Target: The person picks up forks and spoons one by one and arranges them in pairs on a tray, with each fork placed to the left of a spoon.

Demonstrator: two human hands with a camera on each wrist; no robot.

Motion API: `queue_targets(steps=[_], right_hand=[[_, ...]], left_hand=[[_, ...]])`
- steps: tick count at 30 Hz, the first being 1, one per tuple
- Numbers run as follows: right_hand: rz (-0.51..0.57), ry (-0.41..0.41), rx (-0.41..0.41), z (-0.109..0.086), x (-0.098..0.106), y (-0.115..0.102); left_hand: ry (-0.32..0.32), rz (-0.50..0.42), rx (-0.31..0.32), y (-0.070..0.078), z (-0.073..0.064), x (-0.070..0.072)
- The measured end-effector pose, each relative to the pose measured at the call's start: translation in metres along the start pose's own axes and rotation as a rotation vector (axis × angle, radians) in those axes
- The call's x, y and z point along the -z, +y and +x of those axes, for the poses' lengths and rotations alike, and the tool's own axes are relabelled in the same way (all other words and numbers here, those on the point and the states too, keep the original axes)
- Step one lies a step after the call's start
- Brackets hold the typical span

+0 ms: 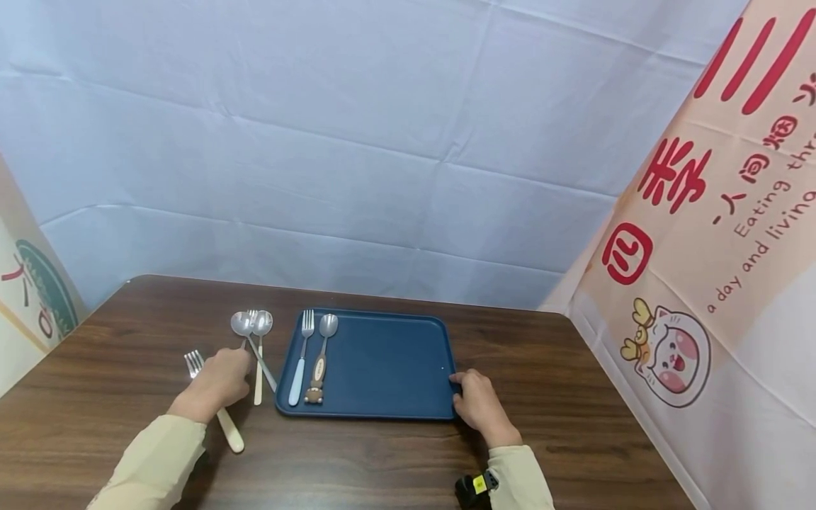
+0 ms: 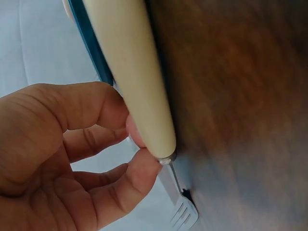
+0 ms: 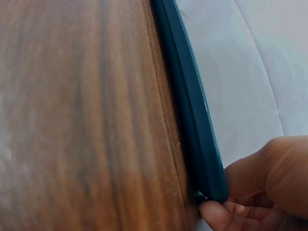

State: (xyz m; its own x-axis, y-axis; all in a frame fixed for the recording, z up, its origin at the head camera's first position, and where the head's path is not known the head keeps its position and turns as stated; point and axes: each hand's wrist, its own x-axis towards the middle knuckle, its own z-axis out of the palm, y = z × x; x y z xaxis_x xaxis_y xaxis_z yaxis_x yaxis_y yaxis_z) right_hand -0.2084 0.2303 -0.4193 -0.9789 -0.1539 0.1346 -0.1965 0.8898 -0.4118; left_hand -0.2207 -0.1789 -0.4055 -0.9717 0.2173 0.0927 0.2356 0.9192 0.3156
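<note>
On the left of the table [image 1: 376,464], the cream fork [image 1: 230,429] lies slanted, handle near and right, tines far and left. The left hand [image 1: 219,382] is over it; whether its fingers pinch something, I cannot tell. The right hand [image 1: 478,402] grips the right edge of the tray [image 1: 389,368]. The tray lies lengthwise left to right; in its left part, a blue fork [image 1: 298,382] and a bear spoon [image 1: 319,370] point far. Left of it, two spoons [image 1: 242,324] lie crossed.
</note>
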Motion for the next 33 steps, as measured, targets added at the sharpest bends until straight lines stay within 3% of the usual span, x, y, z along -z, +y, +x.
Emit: queue_targets(steps=[10, 20, 28, 33], right_hand=[[0.006, -0.008, -0.002, 0.0, -0.001, 0.0], [-0.001, -0.016, -0.021, 0.0, -0.001, -0.002], [0.004, -0.021, -0.027, 0.0, 0.0, -0.002], [0.006, -0.025, -0.029, 0.0, 0.001, -0.002]], left_hand=[[-0.024, -0.011, 0.064, -0.004, -0.003, 0.006], [0.009, 0.014, 0.041, -0.013, -0.005, 0.016], [-0.017, -0.003, 0.092, -0.016, -0.007, 0.027], [-0.016, -0.001, 0.093, -0.017, -0.009, 0.033]])
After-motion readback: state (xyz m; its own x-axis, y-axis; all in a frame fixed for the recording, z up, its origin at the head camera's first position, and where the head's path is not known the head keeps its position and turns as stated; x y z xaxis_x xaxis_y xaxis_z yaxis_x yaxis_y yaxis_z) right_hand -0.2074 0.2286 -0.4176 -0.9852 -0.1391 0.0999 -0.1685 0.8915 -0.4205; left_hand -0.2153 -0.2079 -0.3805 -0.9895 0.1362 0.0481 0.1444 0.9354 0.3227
